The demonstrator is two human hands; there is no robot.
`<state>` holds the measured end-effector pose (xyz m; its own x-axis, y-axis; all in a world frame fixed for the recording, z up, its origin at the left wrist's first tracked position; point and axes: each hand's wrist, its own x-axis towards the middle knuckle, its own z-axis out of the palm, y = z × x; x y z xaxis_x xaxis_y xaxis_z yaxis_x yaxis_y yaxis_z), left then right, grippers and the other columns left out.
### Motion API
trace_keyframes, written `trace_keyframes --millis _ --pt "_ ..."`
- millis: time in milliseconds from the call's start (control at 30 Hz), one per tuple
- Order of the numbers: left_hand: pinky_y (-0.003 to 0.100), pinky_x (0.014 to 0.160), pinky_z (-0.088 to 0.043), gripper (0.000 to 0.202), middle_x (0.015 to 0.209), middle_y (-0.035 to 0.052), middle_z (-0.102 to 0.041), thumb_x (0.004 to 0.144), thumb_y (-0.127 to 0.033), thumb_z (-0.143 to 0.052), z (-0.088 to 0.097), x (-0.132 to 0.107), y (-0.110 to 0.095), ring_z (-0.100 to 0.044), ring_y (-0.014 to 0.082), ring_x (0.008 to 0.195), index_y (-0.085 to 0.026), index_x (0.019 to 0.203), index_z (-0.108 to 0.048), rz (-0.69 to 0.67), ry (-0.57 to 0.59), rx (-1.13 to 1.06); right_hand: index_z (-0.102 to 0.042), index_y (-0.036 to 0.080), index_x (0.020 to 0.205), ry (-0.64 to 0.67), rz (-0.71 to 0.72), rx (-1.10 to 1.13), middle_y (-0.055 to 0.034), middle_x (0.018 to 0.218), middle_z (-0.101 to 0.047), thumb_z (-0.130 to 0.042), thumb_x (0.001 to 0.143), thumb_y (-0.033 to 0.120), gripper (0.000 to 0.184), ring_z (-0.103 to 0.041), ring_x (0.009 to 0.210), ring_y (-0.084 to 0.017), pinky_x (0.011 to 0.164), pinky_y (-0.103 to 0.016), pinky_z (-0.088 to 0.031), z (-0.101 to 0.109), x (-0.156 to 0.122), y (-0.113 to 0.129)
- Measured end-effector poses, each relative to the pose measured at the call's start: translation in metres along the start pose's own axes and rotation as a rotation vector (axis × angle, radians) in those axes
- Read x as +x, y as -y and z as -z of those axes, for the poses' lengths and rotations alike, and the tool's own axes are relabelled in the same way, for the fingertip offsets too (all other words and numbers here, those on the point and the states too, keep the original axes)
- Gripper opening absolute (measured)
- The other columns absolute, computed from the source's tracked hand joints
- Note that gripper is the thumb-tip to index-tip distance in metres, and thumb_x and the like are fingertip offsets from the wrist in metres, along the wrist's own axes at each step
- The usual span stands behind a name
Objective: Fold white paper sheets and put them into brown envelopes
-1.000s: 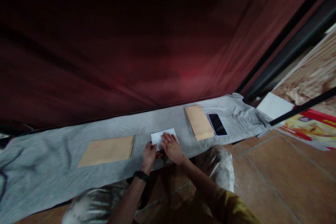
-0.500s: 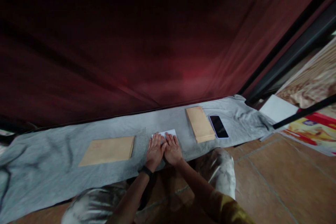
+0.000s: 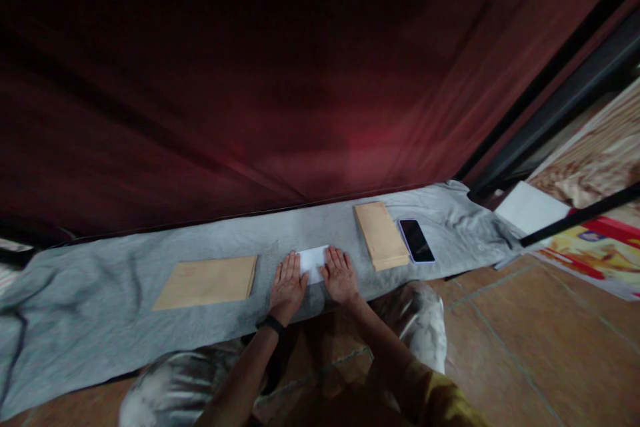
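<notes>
Now, the step: pressing a folded white paper (image 3: 313, 261) flat, it seems.
Left hand (image 3: 287, 285): open and flat, fingers on the paper's left edge.
Right hand (image 3: 341, 275): open and flat on its right edge, holding nothing.
Paper's place: on the grey cloth (image 3: 100, 293), between two brown envelopes (image 3: 206, 281) (image 3: 381, 235).
Next move: likely needs even pressing along the fold.
Nearby: a phone (image 3: 416, 240).

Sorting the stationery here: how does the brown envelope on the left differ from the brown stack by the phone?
The left envelope is a single thin sheet lying lengthwise along the grey cloth; the stack is thicker, narrower and lies crosswise, beside the phone. Both are tan and lie flat, untouched.
</notes>
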<state>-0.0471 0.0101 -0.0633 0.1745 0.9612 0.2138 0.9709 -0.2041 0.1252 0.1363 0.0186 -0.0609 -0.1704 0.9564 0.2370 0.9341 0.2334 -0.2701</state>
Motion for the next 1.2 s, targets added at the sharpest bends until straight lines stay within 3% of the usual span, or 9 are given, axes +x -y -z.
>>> trace_keyframes --millis 167,333,500,600,733,967,1200 --pt "0.048 0.120 -0.028 0.062 0.158 0.0180 -0.039 0.100 -0.041 -0.030 0.007 -0.001 -0.004 -0.032 0.0284 0.148 -0.006 0.151 -0.037 -0.002 0.002 -0.016 -0.040 0.013 0.152 -0.008 -0.002 -0.017 -0.0124 0.154 -0.044 -0.035 0.105 0.040 0.054 -0.037 0.144 -0.028 0.119 -0.048 -0.025 0.006 -0.001 -0.014" --pt "0.048 0.121 -0.026 0.062 0.158 0.0188 -0.038 0.100 -0.039 -0.033 0.009 -0.001 -0.006 -0.031 0.0287 0.149 -0.005 0.151 -0.037 0.003 0.009 -0.027 -0.041 0.009 0.151 -0.013 -0.001 -0.015 -0.0149 0.155 -0.042 -0.032 0.106 0.036 0.053 -0.035 0.146 -0.027 0.120 -0.048 -0.024 0.015 0.005 -0.007" --pt "0.050 0.122 -0.021 0.060 0.159 0.0192 -0.036 0.099 -0.032 -0.032 0.013 0.001 -0.011 -0.026 0.0291 0.151 -0.004 0.152 -0.035 0.002 0.050 -0.009 -0.047 0.016 0.148 0.066 0.222 0.073 -0.0074 0.156 -0.043 -0.030 0.107 0.034 0.048 -0.036 0.146 -0.021 0.120 -0.040 -0.026 0.014 0.015 0.017" --pt "0.052 0.123 -0.017 0.060 0.159 0.0211 -0.034 0.096 -0.026 -0.031 0.016 0.003 -0.015 -0.023 0.0300 0.152 -0.001 0.152 -0.033 -0.008 0.084 0.025 -0.049 0.018 0.146 0.108 0.271 0.074 -0.0071 0.155 -0.045 -0.033 0.106 0.033 0.046 -0.038 0.144 -0.022 0.120 -0.042 -0.027 0.006 0.016 0.022" --pt "0.054 0.122 -0.017 0.062 0.159 0.0228 -0.034 0.096 -0.028 -0.031 0.016 0.005 -0.017 -0.024 0.0316 0.151 0.000 0.151 -0.034 -0.008 0.105 0.051 -0.046 0.022 0.149 0.086 0.219 0.037 -0.0082 0.157 -0.041 -0.037 0.105 0.035 0.046 -0.037 0.145 -0.024 0.120 -0.047 -0.025 0.000 0.015 0.016" --pt "0.053 0.123 -0.014 0.065 0.160 0.0253 -0.030 0.096 -0.032 -0.037 0.017 0.008 -0.019 -0.023 0.0337 0.151 0.003 0.151 -0.033 -0.005 0.150 0.014 -0.042 0.019 0.151 0.041 0.146 -0.010 -0.0117 0.158 -0.039 -0.041 0.104 0.037 0.050 -0.035 0.146 -0.027 0.118 -0.048 -0.027 -0.006 0.013 0.004" --pt "0.056 0.122 -0.018 0.064 0.160 0.0224 -0.032 0.096 -0.032 -0.034 0.016 0.007 -0.017 -0.024 0.0330 0.151 -0.003 0.153 -0.031 -0.010 0.122 0.016 -0.043 0.017 0.151 -0.007 0.123 -0.018 -0.0150 0.157 -0.039 -0.042 0.103 0.043 0.054 -0.036 0.144 -0.030 0.117 -0.049 -0.027 -0.008 0.012 0.002"
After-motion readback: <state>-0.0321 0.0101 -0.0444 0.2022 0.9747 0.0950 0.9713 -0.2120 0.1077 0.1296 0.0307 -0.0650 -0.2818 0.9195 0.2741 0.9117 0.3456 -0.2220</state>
